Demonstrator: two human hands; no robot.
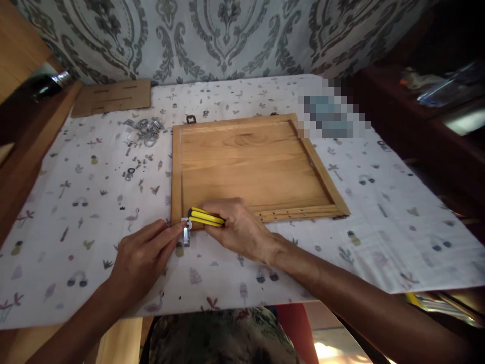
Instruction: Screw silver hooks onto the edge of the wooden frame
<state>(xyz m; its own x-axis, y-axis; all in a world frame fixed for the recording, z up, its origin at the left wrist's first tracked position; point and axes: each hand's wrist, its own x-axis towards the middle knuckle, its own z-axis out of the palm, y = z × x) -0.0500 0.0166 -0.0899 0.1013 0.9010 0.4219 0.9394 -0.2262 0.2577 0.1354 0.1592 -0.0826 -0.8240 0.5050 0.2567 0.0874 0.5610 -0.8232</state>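
While our right hand (242, 227) curls closed around a yellow-and-black tool (207, 217), our left hand (142, 247) pinches a small shiny metal fitting (186, 235) between thumb and fingers. That light pinch probably serves to steady the fitting and keep our fingers clear of the tool's end; whether the two pieces of metal touch, we cannot tell. Both hands meet at the near left corner of a framed wooden panel (250, 162), which lies flat before us with its recessed side up, seemingly so that the rim is easy to reach. Dark spots dot its near rail, too small for us to read as holes or pins, and a dark bracket (191, 119) juts past its far edge. The panel rests on a cloth-covered table (318, 273), whose soft cover may spare the wood from scratches. Beyond our left hand sits a loose heap of metal fittings (146, 132), presumably gathered there to be within reach. Farther back, a slit piece of cardboard (113, 97) lies flat, likely out of our way.
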